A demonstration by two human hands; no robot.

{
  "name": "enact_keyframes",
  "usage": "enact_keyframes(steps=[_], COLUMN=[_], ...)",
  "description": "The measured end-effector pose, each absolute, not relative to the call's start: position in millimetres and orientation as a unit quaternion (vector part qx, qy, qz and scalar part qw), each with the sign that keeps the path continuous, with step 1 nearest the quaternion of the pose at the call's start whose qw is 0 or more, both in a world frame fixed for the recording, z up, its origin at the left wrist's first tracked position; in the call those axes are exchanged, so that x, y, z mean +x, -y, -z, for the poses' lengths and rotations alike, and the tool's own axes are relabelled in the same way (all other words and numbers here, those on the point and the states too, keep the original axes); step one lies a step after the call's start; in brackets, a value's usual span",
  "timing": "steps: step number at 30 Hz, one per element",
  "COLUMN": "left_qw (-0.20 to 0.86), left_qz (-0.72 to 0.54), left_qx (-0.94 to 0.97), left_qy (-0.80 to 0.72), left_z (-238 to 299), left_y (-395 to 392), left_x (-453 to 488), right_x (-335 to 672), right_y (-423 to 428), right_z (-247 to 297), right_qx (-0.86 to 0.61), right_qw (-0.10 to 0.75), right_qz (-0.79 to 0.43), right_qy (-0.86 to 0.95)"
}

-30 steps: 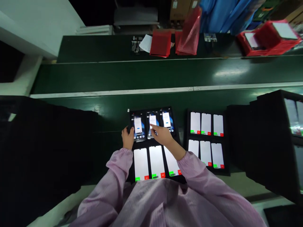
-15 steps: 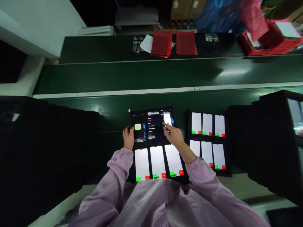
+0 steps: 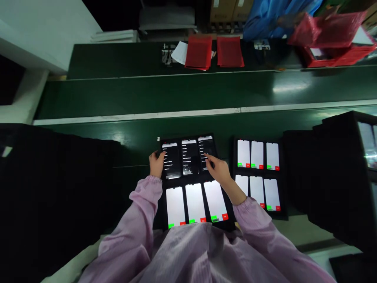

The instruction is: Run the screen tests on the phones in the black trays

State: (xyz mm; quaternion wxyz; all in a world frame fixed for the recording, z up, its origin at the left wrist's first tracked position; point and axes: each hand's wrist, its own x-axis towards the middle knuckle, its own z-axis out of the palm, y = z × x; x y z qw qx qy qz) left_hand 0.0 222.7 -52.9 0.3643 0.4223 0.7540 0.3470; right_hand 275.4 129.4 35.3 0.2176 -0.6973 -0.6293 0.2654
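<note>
A black tray (image 3: 186, 182) lies before me with phones in two rows. All three phones of the far row show a dark screen with a white text list: the left phone (image 3: 171, 161), the middle phone (image 3: 190, 157) and the right phone (image 3: 207, 147). White screens with green and red corner boxes light the near row, such as the middle near phone (image 3: 196, 202). My left hand (image 3: 156, 164) is at the tray's left edge, fingers apart, thumb at the left phone's screen. With its index finger stretched out, my right hand (image 3: 218, 169) points onto the right phone's screen.
To the right lies a second tray (image 3: 282, 177) of white-screened phones. Black stacks (image 3: 324, 165) flank the green bench (image 3: 141, 131). Across it are red pouches (image 3: 229, 52), and a person in blue (image 3: 265, 21) handles red bubble wrap (image 3: 326, 33).
The left and right far phones have switched to dark text lists. My left thumb has moved up onto the left screen. Across the bench, the red wrap has moved and spread out.
</note>
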Motion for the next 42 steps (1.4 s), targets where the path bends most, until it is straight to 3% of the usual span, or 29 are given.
enact_keyframes(steps=[12, 21, 29, 42], left_qw=[0.362, 0.381, 0.392, 0.400], left_qz=[-0.342, -0.338, -0.336, -0.351], left_qx=[0.369, 0.354, 0.352, 0.337], left_qy=[-0.785, -0.784, -0.781, -0.777], left_z=[31.4, 25.8, 29.8, 23.8], left_y=[-216.5, -216.8, -186.0, -176.1], left_x=[9.1, 10.6, 4.6, 7.5], right_x=[231.1, 267.0, 262.2, 228.0], right_y=[-173.6, -169.4, -141.5, -124.3], right_z=[-49.3, -43.1, -44.7, -43.7], right_qx=[-0.675, -0.746, -0.703, -0.643], right_qw=[0.093, 0.127, 0.208, 0.127], right_qz=[-0.264, -0.223, -0.251, -0.300], right_qy=[0.683, 0.614, 0.632, 0.693])
